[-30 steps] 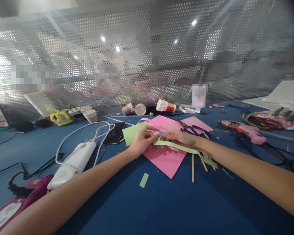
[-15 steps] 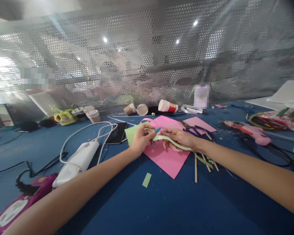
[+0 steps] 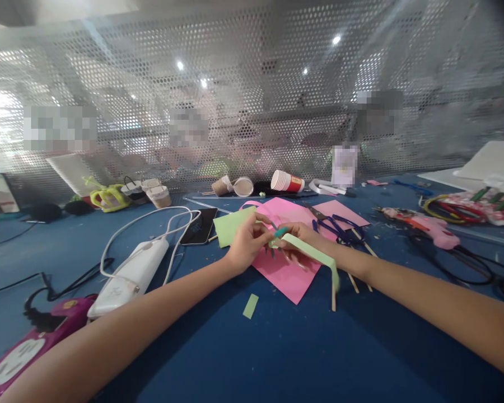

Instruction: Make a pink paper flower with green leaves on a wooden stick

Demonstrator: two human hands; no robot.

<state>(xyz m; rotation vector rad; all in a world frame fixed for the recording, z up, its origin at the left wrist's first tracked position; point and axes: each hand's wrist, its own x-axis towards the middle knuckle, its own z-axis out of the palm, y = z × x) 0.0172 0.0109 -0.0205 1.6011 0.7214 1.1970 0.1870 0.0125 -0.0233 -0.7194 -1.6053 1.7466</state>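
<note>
My left hand point(image 3: 246, 245) and my right hand point(image 3: 304, 240) meet over a pink paper sheet point(image 3: 289, 271) on the blue table point(image 3: 277, 347). Both pinch one end of a long light-green paper strip point(image 3: 315, 254), which arcs right and droops over my right wrist. A small teal piece point(image 3: 280, 231) shows between the fingertips. Thin wooden sticks point(image 3: 333, 291) lie under my right forearm. A larger green sheet point(image 3: 229, 228) lies just behind my left hand.
Purple-handled scissors point(image 3: 336, 226) lie behind my right hand. A black phone point(image 3: 199, 226), a white power bank point(image 3: 130, 274) with cables and a pink device point(image 3: 29, 350) sit left. A pink glue gun point(image 3: 424, 226), paper cups point(image 3: 286, 182) and a green scrap point(image 3: 250, 306) are around. Perforated screen behind.
The green strip's free end has lifted off the table and now hangs over my right wrist. My hands have drawn closer together, staying over the pink sheet.
</note>
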